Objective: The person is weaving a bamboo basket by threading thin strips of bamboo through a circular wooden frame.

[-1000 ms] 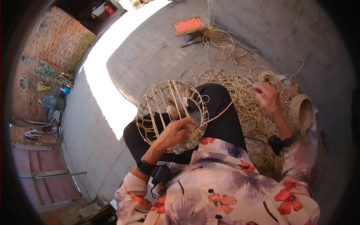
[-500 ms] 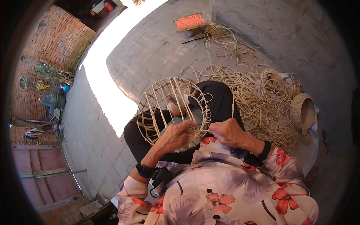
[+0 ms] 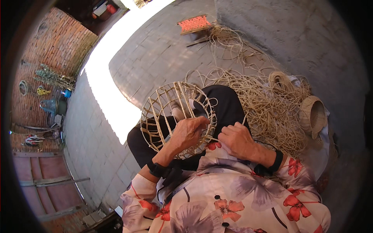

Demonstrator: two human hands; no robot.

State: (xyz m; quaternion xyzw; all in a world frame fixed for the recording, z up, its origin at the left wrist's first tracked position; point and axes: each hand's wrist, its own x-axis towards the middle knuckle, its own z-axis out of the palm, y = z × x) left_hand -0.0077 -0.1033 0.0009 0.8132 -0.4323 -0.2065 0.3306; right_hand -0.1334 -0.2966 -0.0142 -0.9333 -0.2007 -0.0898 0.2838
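Note:
An open, round basket frame (image 3: pixel 154 110) of tan strips and cords rests in my lap between my knees. My left hand (image 3: pixel 189 133) lies over its near side, fingers curled inward at the rim; the fingertips are partly hidden, and what they grip is unclear. Just right of the frame, my right hand (image 3: pixel 237 140) is closed on a tan cord (image 3: pixel 211 138). A short stretch of that cord runs from the fist to the frame's near right rim. Another length of cord rises behind the right fist toward the loose pile.
A large tangled heap of tan cord (image 3: pixel 268 105) spreads beside my right knee, with a coil on top. A small woven basket (image 3: pixel 312 116) lies tipped at its right. Ahead, a low stool with an orange woven seat (image 3: pixel 194 24) stands near the grey wall (image 3: pixel 303 42).
My right hand has drawn slightly right and away from the rim, with the cord stretched between. My left hand has shifted up and right over the frame.

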